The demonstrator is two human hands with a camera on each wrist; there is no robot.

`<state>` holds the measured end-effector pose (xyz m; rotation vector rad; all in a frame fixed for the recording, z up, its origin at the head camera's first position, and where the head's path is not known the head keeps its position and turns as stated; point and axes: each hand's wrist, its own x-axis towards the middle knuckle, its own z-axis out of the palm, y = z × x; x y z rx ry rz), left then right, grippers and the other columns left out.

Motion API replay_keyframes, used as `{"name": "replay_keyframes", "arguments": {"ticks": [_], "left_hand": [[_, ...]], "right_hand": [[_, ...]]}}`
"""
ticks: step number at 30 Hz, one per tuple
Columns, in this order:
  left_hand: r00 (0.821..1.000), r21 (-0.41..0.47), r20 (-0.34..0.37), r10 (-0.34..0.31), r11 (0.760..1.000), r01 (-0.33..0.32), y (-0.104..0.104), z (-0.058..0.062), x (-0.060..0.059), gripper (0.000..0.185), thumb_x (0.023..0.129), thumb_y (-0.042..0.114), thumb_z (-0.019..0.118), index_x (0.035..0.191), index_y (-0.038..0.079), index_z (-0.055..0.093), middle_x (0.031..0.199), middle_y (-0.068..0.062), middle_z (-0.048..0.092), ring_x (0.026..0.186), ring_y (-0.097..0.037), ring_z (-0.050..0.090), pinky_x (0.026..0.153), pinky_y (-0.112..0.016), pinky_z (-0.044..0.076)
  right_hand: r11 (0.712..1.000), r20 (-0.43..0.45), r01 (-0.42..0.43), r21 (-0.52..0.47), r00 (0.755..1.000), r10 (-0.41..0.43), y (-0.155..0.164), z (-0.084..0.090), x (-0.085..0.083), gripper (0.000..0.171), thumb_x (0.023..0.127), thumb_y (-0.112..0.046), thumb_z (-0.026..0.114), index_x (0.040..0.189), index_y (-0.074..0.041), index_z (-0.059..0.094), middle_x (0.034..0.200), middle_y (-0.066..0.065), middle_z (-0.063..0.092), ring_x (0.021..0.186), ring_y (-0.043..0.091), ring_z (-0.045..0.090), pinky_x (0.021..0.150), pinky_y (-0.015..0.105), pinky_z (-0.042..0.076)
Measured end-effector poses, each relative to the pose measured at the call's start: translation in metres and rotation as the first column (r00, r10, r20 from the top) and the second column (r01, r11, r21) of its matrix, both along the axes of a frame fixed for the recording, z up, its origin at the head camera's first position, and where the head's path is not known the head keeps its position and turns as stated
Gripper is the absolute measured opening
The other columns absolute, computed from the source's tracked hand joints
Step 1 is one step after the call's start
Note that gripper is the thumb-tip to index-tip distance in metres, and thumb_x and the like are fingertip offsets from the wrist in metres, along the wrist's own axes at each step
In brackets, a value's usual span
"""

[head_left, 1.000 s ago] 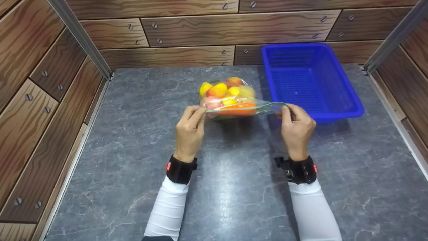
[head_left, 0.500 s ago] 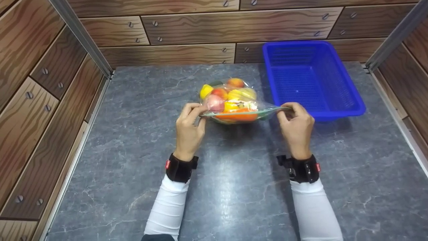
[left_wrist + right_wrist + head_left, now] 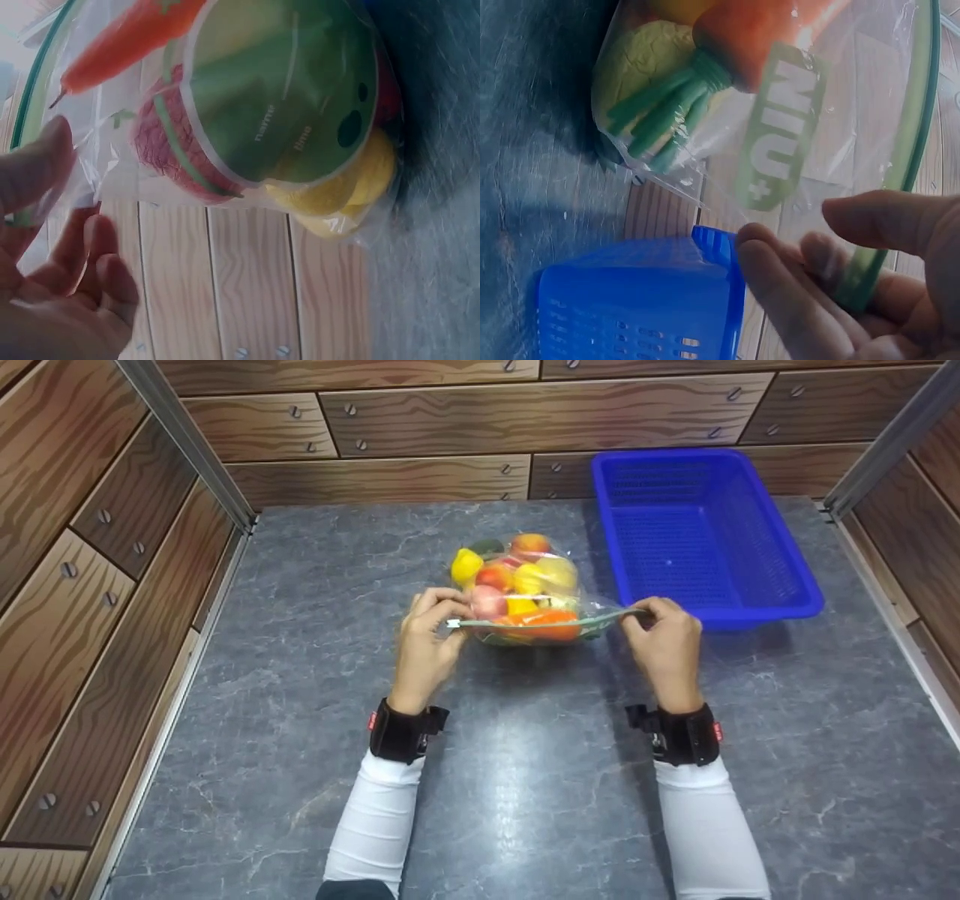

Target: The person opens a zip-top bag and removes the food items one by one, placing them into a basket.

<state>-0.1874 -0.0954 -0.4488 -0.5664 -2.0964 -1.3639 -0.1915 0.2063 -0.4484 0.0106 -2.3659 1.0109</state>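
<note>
Bag: a clear plastic bag [image 3: 525, 592] full of toy fruit and vegetables rests on the grey table [image 3: 525, 780], near the middle, just left of the blue basket [image 3: 705, 536].
Bag top: a green zip strip [image 3: 536, 622] runs along the edge nearest the person, stretched between both hands.
Left hand: the left hand [image 3: 427, 649] pinches the left end of the strip between thumb and curled fingers [image 3: 37, 161]; the grip is narrow and holds the bag's edge.
Right hand: the right hand [image 3: 664, 649] pinches the right end of the same strip, thumb over fingers [image 3: 870, 217], also a narrow grip on the bag.
Contents: an orange carrot [image 3: 544, 622] lies just behind the strip, its green stalks [image 3: 660, 112] pointing toward the basket; yellow, red and peach-coloured pieces are piled behind it.
Print: the bag carries a green label [image 3: 285, 97] and white lettering [image 3: 784, 127].
Basket: it sits at the bag's right, toward the back wall, not touching the bag as far as can be told.
Walls: wood-patterned panels [image 3: 420, 420] stand behind and to the sides of the bag.
</note>
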Motion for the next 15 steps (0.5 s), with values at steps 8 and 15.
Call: {"name": "replay_keyframes", "arguments": {"ticks": [8, 15], "left_hand": [[0.993, 0.065, 0.021, -0.115, 0.991, 0.114, 0.0, -0.002, -0.002, 0.009, 0.089, 0.008, 0.08, 0.088, 0.001, 0.074, 0.109, -0.011, 0.072, 0.108, -0.027, 0.068, 0.098, -0.036, 0.053], [0.994, 0.07, 0.028, -0.102, 0.993, 0.1, 0.005, -0.001, 0.001, 0.013, 0.093, 0.013, 0.077, 0.09, 0.001, 0.075, 0.106, -0.011, 0.071, 0.105, -0.025, 0.068, 0.094, -0.036, 0.052]], "right_hand": [[0.99, 0.024, -0.114, 0.081, 0.993, 0.112, -0.001, 0.011, 0.009, 0.025, 0.077, 0.007, 0.072, 0.102, 0.009, 0.075, 0.108, 0.025, 0.073, 0.102, 0.046, 0.067, 0.093, 0.056, 0.052], [0.918, -0.217, -0.345, 0.197, 0.898, 0.384, -0.017, 0.017, 0.017, 0.026, 0.074, 0.011, 0.081, 0.099, 0.006, 0.075, 0.106, 0.02, 0.073, 0.102, 0.039, 0.067, 0.097, 0.047, 0.053]]}}
